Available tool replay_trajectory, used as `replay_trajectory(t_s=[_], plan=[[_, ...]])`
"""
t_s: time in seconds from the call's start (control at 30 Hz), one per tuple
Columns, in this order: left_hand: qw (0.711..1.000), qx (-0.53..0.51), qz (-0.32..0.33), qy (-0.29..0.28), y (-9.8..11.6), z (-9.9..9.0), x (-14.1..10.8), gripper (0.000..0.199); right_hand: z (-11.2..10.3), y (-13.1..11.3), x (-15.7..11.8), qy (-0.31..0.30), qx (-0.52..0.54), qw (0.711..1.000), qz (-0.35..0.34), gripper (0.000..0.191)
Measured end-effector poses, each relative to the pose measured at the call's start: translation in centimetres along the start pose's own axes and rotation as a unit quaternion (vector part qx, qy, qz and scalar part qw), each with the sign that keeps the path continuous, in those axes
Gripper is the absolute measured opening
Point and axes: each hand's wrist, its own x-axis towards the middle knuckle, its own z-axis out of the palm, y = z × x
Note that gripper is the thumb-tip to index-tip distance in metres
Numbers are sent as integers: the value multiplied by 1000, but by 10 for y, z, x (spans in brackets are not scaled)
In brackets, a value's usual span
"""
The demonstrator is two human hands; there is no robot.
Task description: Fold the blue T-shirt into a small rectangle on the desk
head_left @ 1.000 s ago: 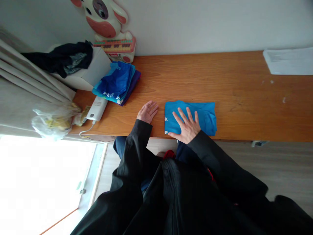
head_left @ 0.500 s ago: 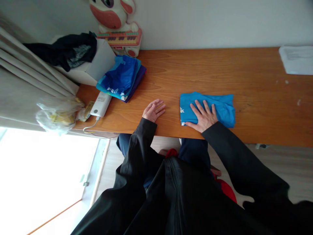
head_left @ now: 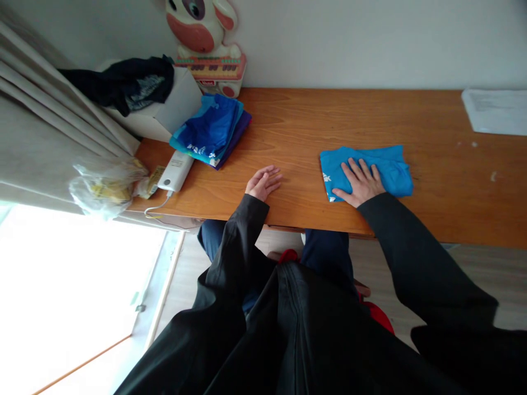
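Observation:
A folded light-blue plastic bag (head_left: 395, 164) with white print at its left edge lies on the wooden table (head_left: 313, 115). My right hand (head_left: 362, 181) rests flat on top of it, fingers spread, hiding its middle. To the left, my left hand (head_left: 263, 182) lies on its side near the table's front edge, fingers loosely stretched, with nothing in it and apart from the bag. Farther left is a stack of folded blue and purple bags (head_left: 212, 129), with white print on the upper ones.
At the left stand a white box (head_left: 181, 101) with dark cloth (head_left: 144, 88) on it, a cow-shaped toy keyboard (head_left: 212, 68), a white power bank (head_left: 176, 171) with a cable, and a clear plastic bag (head_left: 109, 189). White papers (head_left: 498, 112) lie at the far right.
My right hand and the light-blue bag under it have moved right and slightly away from me. My left hand has barely moved. The view has shifted a little.

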Motion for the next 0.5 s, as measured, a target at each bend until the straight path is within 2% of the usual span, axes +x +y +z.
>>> replay_trajectory(t_s=[0.1, 0.2, 0.27, 0.33, 0.4, 0.47, 0.5], plan=[[1000, 0, 1, 3, -2, -1, 2, 52, 1, -5, -3, 3, -7, 1000, -9, 95], [1000, -5, -10, 10, 1, 0, 1, 46, -8, 12, 3, -10, 16, 1000, -1, 91], [1000, -10, -17, 11, 4, 1, 1, 44, -18, 38, 5, 18, 34, 999, 18, 85], [1000, -12, -18, 11, 4, 3, 0, 45, -24, 74, 4, 73, 32, 995, 51, 81], [1000, -6, -10, 11, 3, 3, 1, 46, -22, 114, -2, 115, 9, 986, 124, 81], [1000, 1, 3, 8, 0, 2, 1, 47, -14, 151, -11, 125, -21, 967, 220, 89], [1000, 3, 9, 4, -1, 2, 1, 47, -9, 166, -16, 130, -24, 965, 228, 87]])
